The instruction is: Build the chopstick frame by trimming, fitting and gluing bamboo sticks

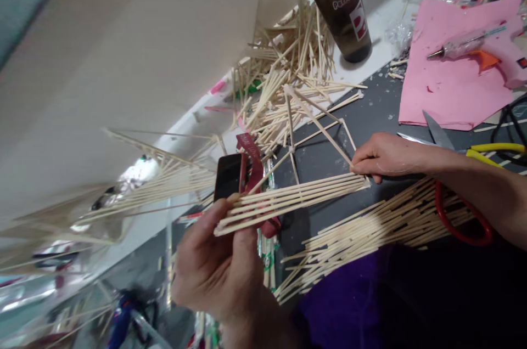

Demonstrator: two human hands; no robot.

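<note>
1. Two hands are holding one flat stick panel (288, 201) just above the desk (370, 107). The left hand (218, 266) is gripping the near end, thumb on top and fingers curled under. The right hand (382, 159) is pinching the far corner between pressed fingertips.
2. Progress, judged from the lay: several sticks are already lying side by side as one panel, and a thin open stick frame (313, 124) is rising from its far edge. The frame is looking sparse, so most of the building seems to be left.
3. Stock is sitting plentifully: a heap of loose sticks (284, 80) beyond the panel, and a spread row of sticks (370, 228) between the panel and the person's purple lap.
4. Tools are lying well apart to the right: a pink glue gun (494, 47) resting on pink paper (453, 74), and yellow-handled scissors (440, 132) just behind the right wrist.
5. Crowding: a dark bottle with a red cap (341, 9) is standing beside the heap, and a dark phone (230, 176) is sitting right behind the panel's near end.
6. Another stick structure (156, 173) is showing at left, too blurred to read.
</note>
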